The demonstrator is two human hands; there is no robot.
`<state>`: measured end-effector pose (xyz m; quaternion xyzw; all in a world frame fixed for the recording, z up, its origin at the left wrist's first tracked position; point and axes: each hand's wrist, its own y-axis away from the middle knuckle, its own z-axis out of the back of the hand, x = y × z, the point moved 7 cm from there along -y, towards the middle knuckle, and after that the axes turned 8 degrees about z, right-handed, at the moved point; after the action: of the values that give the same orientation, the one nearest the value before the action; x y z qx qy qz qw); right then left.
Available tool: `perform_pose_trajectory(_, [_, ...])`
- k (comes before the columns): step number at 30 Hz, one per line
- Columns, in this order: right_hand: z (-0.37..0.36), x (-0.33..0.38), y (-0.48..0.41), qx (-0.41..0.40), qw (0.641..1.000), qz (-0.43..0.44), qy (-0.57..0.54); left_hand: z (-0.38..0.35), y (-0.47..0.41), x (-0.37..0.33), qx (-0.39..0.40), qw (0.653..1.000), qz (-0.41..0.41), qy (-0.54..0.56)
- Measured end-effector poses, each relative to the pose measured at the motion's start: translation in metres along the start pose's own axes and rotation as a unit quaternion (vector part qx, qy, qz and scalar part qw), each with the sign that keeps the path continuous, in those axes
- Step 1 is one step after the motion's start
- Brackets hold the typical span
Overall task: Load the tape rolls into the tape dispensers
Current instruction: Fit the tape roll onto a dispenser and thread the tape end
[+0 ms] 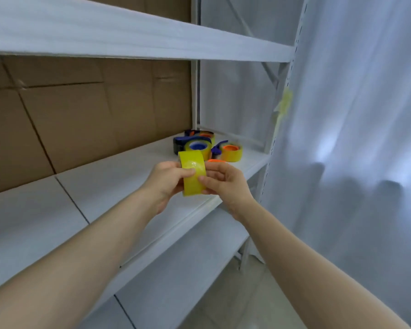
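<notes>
1. The white shelf (116,176) runs from 8 o'clock to 2 o'clock, with cardboard (81,115) behind it.
2. The left hand (167,184) and right hand (226,185) are together at centre, both pinching the yellow tape roll (193,178).
3. Loaded tape dispensers (179,141) cluster on the shelf at 1 o'clock of the hands.
4. The roll stands on edge above the shelf's front.
</notes>
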<state>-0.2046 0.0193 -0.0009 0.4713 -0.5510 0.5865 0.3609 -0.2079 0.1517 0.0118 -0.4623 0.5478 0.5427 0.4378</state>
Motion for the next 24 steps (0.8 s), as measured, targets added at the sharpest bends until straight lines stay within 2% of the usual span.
perform_pose_trajectory(6, [0.064, -0.028, -0.053, -0.059, 0.997, -0.004, 0.042, -0.057, -0.078, -0.004, -0.007, 1.000, -0.006, -0.028])
perform_pose_trajectory(14, [0.143, -0.019, -0.156, -0.085, 0.972, 0.088, 0.199, -0.129, -0.188, -0.039, 0.053, 0.997, -0.056, -0.021])
perform_pose_trajectory(20, [0.190, -0.031, -0.215, -0.115, 0.962, 0.104, 0.227, -0.163, -0.248, -0.053, 0.024, 0.995, -0.072, -0.062])
perform_pose_trajectory(24, [0.204, -0.040, -0.246, -0.104, 0.942, 0.139, 0.287, -0.173, -0.283, -0.059, 0.010, 0.994, -0.078, -0.072])
